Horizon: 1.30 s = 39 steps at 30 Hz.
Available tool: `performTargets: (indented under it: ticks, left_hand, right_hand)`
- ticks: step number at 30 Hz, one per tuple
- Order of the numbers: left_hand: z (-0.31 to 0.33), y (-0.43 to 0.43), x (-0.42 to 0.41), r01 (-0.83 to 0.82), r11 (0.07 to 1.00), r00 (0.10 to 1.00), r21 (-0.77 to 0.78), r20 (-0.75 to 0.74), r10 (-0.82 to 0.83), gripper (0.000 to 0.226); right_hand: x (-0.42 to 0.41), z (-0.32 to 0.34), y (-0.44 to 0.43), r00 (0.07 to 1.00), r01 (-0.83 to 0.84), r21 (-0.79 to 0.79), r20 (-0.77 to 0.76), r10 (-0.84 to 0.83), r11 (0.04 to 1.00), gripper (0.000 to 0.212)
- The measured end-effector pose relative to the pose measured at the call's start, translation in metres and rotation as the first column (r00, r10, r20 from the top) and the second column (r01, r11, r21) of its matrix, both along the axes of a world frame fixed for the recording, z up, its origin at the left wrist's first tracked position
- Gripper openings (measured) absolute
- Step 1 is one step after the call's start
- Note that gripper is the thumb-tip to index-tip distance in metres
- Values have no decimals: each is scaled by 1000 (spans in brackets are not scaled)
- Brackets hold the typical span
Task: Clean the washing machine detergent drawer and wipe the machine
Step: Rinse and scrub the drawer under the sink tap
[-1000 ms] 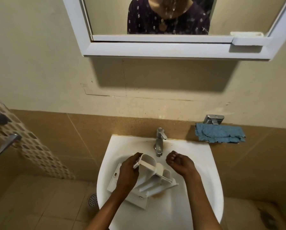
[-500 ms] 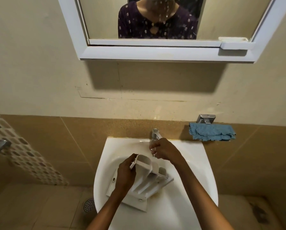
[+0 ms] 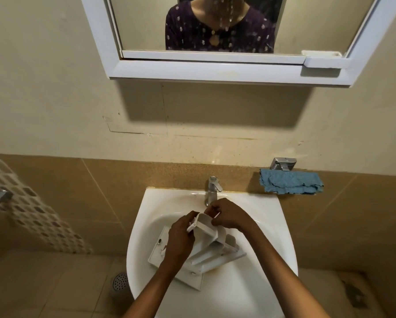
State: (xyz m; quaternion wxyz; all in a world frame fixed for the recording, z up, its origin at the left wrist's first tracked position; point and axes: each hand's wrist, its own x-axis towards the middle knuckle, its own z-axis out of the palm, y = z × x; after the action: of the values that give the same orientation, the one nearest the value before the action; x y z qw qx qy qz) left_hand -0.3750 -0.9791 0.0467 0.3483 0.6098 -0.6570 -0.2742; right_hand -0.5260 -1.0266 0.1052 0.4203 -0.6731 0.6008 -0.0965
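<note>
The white plastic detergent drawer [image 3: 212, 253] lies tilted in the white wash basin [image 3: 268, 216], its flat front panel toward the lower left. My left hand [image 3: 181, 237] grips the drawer's left side near its raised rear compartment. My right hand [image 3: 229, 215] rests on the top rear edge of the same compartment, fingers curled over it, just below the chrome tap [image 3: 212, 189]. A folded blue cloth [image 3: 291, 185] lies on the tiled ledge to the right of the tap. I see no water running.
A white-framed mirror [image 3: 215, 70] hangs above the basin and reflects a person's dark patterned top. A chrome fitting [image 3: 283, 163] sits on the wall above the cloth. A floor drain [image 3: 120, 281] lies left of the basin. A patterned towel [image 3: 31, 210] hangs at the left.
My right hand came from the right of the basin up to the tap, then dropped onto the drawer's rear edge. My left hand kept its hold. The camera tilted slightly.
</note>
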Motion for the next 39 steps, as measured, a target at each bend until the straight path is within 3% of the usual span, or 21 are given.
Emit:
performTargets:
  ticks: [4,9,11,13,15,17,20,22,24,25,27,29,30,32,34,36,38,39]
  left_hand:
    - [2,-3,4,14,1000,1000,-13,-12,-14,31]
    - [-2,-6,6,27,1000,1000,-12,8,-26,35]
    - [-7,-6,7,16,1000,1000,0,8,-16,34]
    - [-7,-6,9,-4,1000,1000,17,-3,4,34]
    - [-5,-5,11,-17,999,1000,41,-19,18,36]
    - [-6,-4,14,-37,997,999,61,-24,38,38]
    - [-9,-4,17,-68,994,997,90,-16,69,40]
    - [-10,-5,18,-61,993,998,98,-10,63,40]
    - [-10,-7,19,-53,993,999,101,1,53,39]
    - [-9,-7,18,-50,993,999,106,3,50,39]
    - [-10,-9,18,-42,993,999,114,4,42,38]
    - [-9,-8,19,-42,992,999,118,13,41,39]
    - [-9,-8,20,-41,992,999,120,16,39,40]
    - [-10,-7,21,-37,991,999,126,21,35,41]
    - [-10,-6,23,-30,991,999,130,23,27,42]
    - [-12,-6,25,-28,991,1000,130,15,26,42]
    - [-11,-5,25,-23,992,1000,127,9,22,42]
    - [-11,-5,26,-24,992,1000,127,6,23,43]
  right_hand:
    - [-8,1,0,982,2,189,186,-38,982,34]
    - [12,-13,4,988,142,-90,68,-136,986,22]
    - [6,-10,0,988,105,-15,116,-102,994,29]
    - [-8,-7,-2,955,22,185,287,-75,983,38]
    - [-20,-12,-4,840,7,364,504,-203,931,38]
    - [-28,-27,-6,674,151,502,578,-460,852,30]
    - [-29,-63,-11,500,414,650,423,-756,637,19]
    - [-25,-80,-11,353,412,759,377,-856,505,18]
    - [-19,-92,-13,389,425,725,394,-833,541,29]
    - [-15,-91,-13,519,440,641,390,-761,628,31]
    - [-7,-90,-12,829,413,384,217,-515,826,25]
    - [0,-89,-15,907,370,266,104,-408,890,25]
    - [3,-93,-19,902,372,265,121,-414,890,27]
    - [7,-91,-23,757,397,458,327,-566,795,24]
    - [14,-93,-24,639,338,589,429,-638,734,10]
    - [10,-98,-24,691,345,515,427,-583,785,11]
    - [-1,-120,-24,580,402,580,437,-688,708,18]
    - [-12,-129,-23,471,406,642,463,-751,650,17]
